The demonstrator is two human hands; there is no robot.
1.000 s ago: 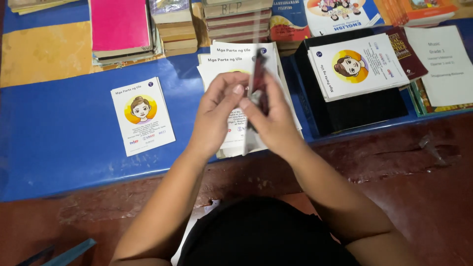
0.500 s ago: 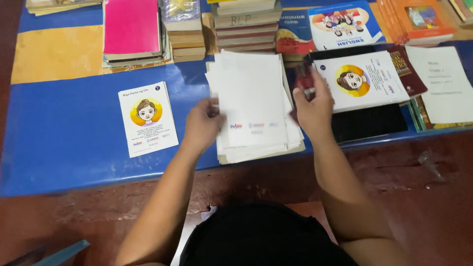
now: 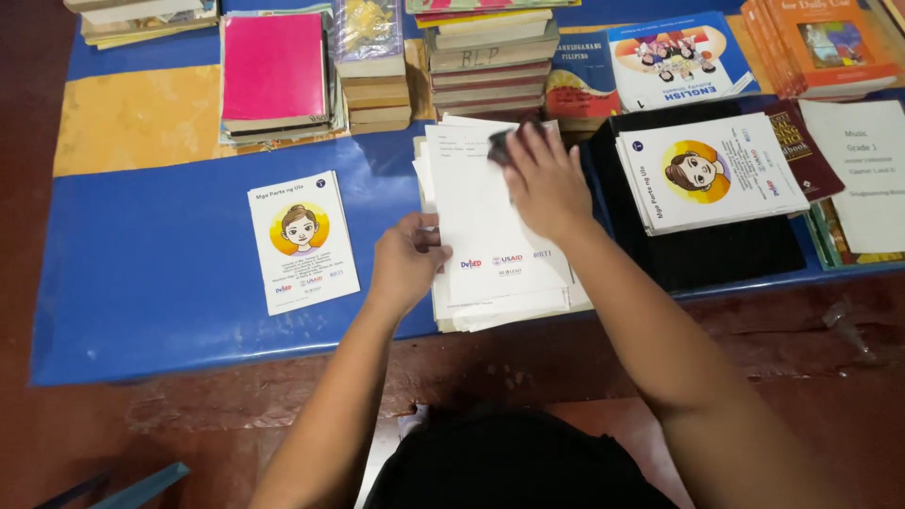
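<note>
Since half a sec ago the right hand (image 3: pixel 547 184) has come off the booklet pile at right and now lies flat on the top of the white paper stack (image 3: pixel 495 236), a small dark thing (image 3: pixel 500 146) under its fingertips; can't tell what it is or if it's gripped. L to R: single booklet (image 3: pixel 303 241) w/ a cartoon face lies alone on the blue table cover (image 3: pixel 160 283). Left hand (image 3: pixel 407 264) pinches the stack's left edge, thumb on top. Stack sits mid-table, near the front edge. Booklet pile (image 3: pixel 709 172) rests on a black folder (image 3: pixel 726 254).
</note>
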